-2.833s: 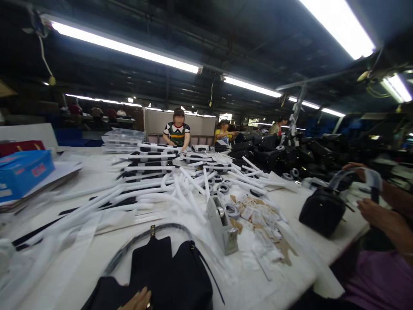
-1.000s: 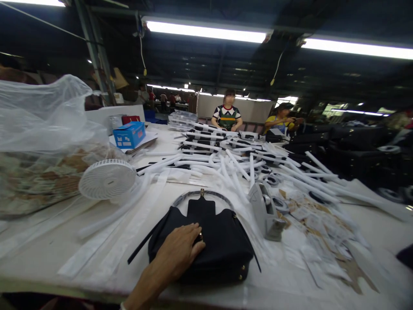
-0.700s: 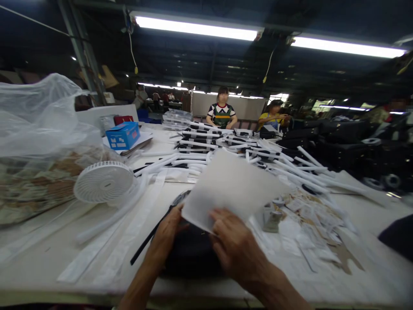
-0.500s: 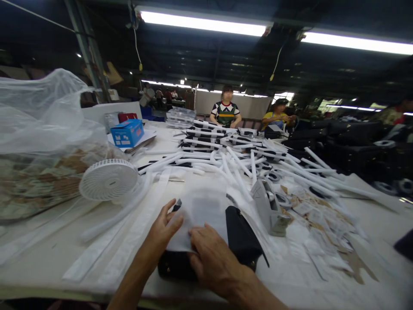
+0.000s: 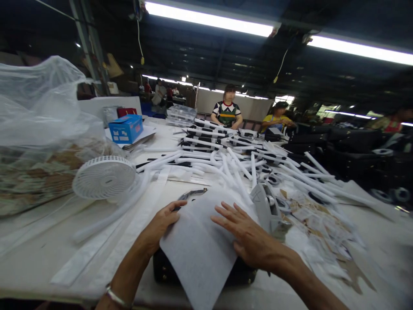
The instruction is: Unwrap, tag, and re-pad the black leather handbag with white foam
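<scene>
Across the black bag [image 5: 165, 269], white sheet [image 5: 200, 243] askew: right hand [image 5: 241, 233] spread wide, left hand [image 5: 162, 224] curled at edge, grip unclear; slack could let it slide.

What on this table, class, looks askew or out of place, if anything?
The white sheet looks askew: it lies diagonally over the black bag, one corner pointing past the bag's front toward the wearer. To its right, papers and packets lie in an untidy scatter. No damage is evident.
</scene>
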{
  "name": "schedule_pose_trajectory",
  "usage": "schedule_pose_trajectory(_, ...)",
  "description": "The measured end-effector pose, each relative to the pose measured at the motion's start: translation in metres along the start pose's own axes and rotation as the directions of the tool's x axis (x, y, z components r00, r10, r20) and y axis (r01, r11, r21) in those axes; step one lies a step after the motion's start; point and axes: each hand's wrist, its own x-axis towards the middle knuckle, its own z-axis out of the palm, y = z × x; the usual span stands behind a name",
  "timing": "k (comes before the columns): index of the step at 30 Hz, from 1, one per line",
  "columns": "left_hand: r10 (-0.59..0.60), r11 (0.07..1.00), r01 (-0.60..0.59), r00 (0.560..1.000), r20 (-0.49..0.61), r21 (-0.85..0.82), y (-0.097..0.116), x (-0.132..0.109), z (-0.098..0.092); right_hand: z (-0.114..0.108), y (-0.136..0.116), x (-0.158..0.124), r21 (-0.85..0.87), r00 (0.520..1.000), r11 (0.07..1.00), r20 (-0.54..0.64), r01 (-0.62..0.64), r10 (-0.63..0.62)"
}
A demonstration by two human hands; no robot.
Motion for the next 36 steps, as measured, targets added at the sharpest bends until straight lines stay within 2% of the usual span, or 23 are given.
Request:
schedule_pose_trajectory(2,-0.017,0.999,0.017,1.000,0.007,-0.029,-0.002,0.005,-0.002,0.001,-0.006,-0.002,0.034,0.998,0.999,0.066,-0.014,0.011)
schedule_pose_trajectory(5,-0.043,0.998,0.044,0.998,0.048,-0.037,-0.005,0.018,-0.008,-0.002,-0.013,-0.004,0.210,0.993,0.977,0.118,-0.022,-0.003)
schedule_pose_trajectory(7,-0.039,0.995,0.035,0.998,0.040,0.096,-0.006,0.027,-0.013,-0.005,-0.016,-0.006,0.323,0.985,0.945,0.173,-0.055,-0.002)
schedule_pose_trajectory(8,-0.006,0.974,0.007,1.000,-0.004,0.225,-0.006,0.032,-0.016,-0.005,-0.018,-0.007,0.343,0.981,0.936,0.194,-0.075,0.007)
schedule_pose_trajectory(10,0.123,0.876,-0.045,0.983,-0.133,0.480,-0.001,0.036,-0.019,0.001,-0.022,-0.007,0.308,0.976,0.946,0.212,-0.106,0.040)
schedule_pose_trajectory(12,0.320,0.754,-0.102,0.919,-0.228,0.649,0.006,0.029,-0.016,0.013,-0.028,-0.005,0.224,0.977,0.967,0.195,-0.124,0.080)
schedule_pose_trajectory(13,0.421,0.691,-0.156,0.881,-0.216,0.706,0.011,0.021,-0.013,0.020,-0.032,-0.002,0.178,0.979,0.975,0.175,-0.133,0.102)
schedule_pose_trajectory(14,0.508,0.615,-0.228,0.847,-0.159,0.755,0.015,0.011,-0.007,0.028,-0.036,0.001,0.131,0.981,0.980,0.144,-0.148,0.129)
schedule_pose_trajectory(15,0.583,0.503,-0.319,0.811,-0.043,0.803,0.017,-0.001,0.000,0.035,-0.041,0.006,0.083,0.982,0.982,0.103,-0.170,0.162)
schedule_pose_trajectory(16,0.608,0.403,-0.406,0.788,0.092,0.820,0.018,-0.014,0.008,0.041,-0.045,0.010,0.035,0.979,0.980,0.060,-0.196,0.193)
schedule_pose_trajectory(18,0.532,0.250,-0.528,0.775,0.341,0.811,0.014,-0.038,0.024,0.049,-0.052,0.020,-0.039,0.969,0.968,-0.006,-0.249,0.249)
schedule_pose_trajectory(20,0.429,0.143,-0.555,0.781,0.454,0.820,0.002,-0.051,0.034,0.051,-0.054,0.027,-0.062,0.965,0.963,-0.021,-0.262,0.262)
schedule_pose_trajectory(22,0.379,0.065,-0.516,0.804,0.457,0.854,-0.014,-0.053,0.035,0.049,-0.050,0.026,-0.029,0.969,0.969,-0.020,-0.246,0.246)
schedule_pose_trajectory(24,0.406,-0.019,-0.475,0.801,0.441,0.880,-0.028,-0.048,0.028,0.045,-0.039,0.019,0.033,0.976,0.976,-0.031,-0.215,0.216)
schedule_pose_trajectory(27,0.485,-0.142,-0.465,0.737,0.471,0.874,-0.042,-0.042,0.018,0.042,-0.022,0.004,0.110,0.986,0.982,-0.039,-0.156,0.161)
schedule_pose_trajectory(29,0.508,-0.188,-0.483,0.697,0.505,0.855,-0.046,-0.041,0.015,0.045,-0.016,-0.005,0.118,0.990,0.984,-0.037,-0.130,0.135)
schedule_pose_trajectory(36,0.582,-0.324,-0.543,0.530,0.616,0.774,-0.053,-0.046,0.018,0.047,-0.024,-0.013,0.000,0.989,0.989,-0.003,-0.145,0.145)
